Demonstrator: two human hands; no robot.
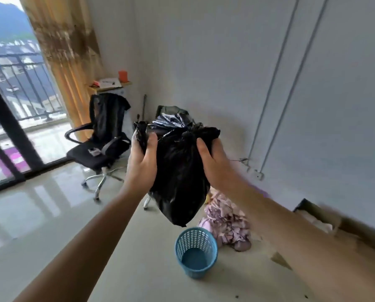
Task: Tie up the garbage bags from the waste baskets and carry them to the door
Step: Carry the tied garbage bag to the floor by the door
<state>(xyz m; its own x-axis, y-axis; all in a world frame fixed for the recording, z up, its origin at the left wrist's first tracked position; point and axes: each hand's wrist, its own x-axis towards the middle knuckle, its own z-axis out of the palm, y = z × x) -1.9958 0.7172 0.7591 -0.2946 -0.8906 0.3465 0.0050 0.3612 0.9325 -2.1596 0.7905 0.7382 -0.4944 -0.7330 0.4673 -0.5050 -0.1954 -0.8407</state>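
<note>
**Dead centre: black bag up in both hands**

Centre of the head view, the black garbage bag (178, 175) is hanging in the air, clear of the floor. In the picture its bottom tip sits right above the blue waste basket (196, 251), which stands on the pale tiled floor (51, 214) at lower centre, bare blue bottom showing.

Left hand (142, 162) is clamped on a bunched flap at the bag's upper left, thumb over the plastic. Right hand (212, 162) is squeezing the gathered top on the other side. The hands are apart, with the puckered neck of the bag between them. Can't tell if that pucker is an actual knot.

Right behind the held bag, by the wall, there's a second black bag (171, 118). A black office chair (104, 138) sits left of centre, with a yellow curtain (67, 51) and a balcony railing (14, 64) in the upper left. An orange cup (123, 76) sits on a small desk behind the chair. A pinkish cloth pile (228, 223) lies just right of the basket, and a blurry cardboard box (317, 216) is at the right edge.
</note>
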